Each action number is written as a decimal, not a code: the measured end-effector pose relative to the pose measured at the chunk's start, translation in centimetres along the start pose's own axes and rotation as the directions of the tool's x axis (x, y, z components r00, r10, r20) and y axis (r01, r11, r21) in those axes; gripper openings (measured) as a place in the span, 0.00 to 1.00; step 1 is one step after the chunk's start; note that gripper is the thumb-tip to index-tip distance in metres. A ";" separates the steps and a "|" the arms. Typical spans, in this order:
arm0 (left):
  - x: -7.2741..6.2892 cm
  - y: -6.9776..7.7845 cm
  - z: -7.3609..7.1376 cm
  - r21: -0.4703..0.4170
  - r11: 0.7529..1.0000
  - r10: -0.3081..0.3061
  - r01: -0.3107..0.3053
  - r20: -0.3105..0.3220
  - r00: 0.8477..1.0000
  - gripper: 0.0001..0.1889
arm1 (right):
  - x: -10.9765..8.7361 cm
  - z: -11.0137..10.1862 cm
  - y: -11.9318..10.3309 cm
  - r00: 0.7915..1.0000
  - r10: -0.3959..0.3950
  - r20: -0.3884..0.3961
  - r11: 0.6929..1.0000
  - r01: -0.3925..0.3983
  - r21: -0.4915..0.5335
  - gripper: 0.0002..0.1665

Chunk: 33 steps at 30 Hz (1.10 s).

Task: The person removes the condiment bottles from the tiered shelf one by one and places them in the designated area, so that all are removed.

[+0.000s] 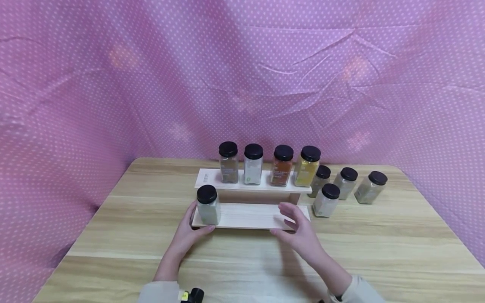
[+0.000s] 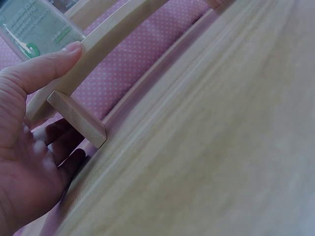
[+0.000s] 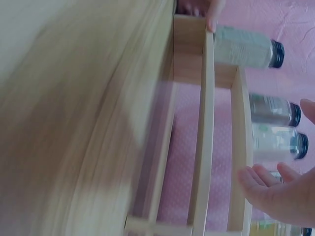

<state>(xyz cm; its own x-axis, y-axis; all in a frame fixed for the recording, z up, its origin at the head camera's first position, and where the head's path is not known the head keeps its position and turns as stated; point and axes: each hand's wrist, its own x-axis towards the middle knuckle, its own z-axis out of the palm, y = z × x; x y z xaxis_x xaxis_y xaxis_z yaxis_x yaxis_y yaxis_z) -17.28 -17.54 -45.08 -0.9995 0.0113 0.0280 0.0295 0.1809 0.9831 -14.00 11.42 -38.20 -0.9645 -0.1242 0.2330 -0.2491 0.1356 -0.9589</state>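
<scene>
A two-tier pale wooden spice rack (image 1: 246, 216) stands on the table. My left hand (image 1: 186, 233) holds its left end; in the left wrist view the thumb (image 2: 54, 66) lies on the front edge and the other fingers reach behind the end leg. A jar of pale green contents (image 1: 208, 210) stands upright at the left of the lower tier, beside that hand. My right hand (image 1: 299, 231) is over the right part of the lower tier, fingers spread and loosely bent, holding nothing. On the upper tier stand a brown jar (image 1: 229, 168), a white jar (image 1: 253, 170), a red-orange jar (image 1: 281, 170) and a yellow jar (image 1: 307, 170).
Several more black-lidded jars stand on the table right of the rack, including a pale jar (image 1: 326, 204) nearest the front and a greenish jar (image 1: 369, 191) farthest right. A pink dotted cloth (image 1: 242, 84) hangs behind the wooden table (image 1: 132, 219).
</scene>
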 end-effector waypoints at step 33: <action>0.4 -0.2 0.0 -0.055 0.998 0.025 -0.025 -0.002 1.000 0.48 | 4.6 10.6 0.4 0.982 -0.068 0.179 0.993 0.084 -0.082 0.36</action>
<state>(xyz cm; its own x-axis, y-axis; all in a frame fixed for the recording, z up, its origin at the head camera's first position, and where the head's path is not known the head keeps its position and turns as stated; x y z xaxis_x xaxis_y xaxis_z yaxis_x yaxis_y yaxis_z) -17.65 -17.56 -45.31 -0.9985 0.0143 0.0531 0.0545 0.1263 0.9905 -17.65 0.50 -39.17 -0.9140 -0.3068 0.2653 -0.3357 0.2052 -0.9193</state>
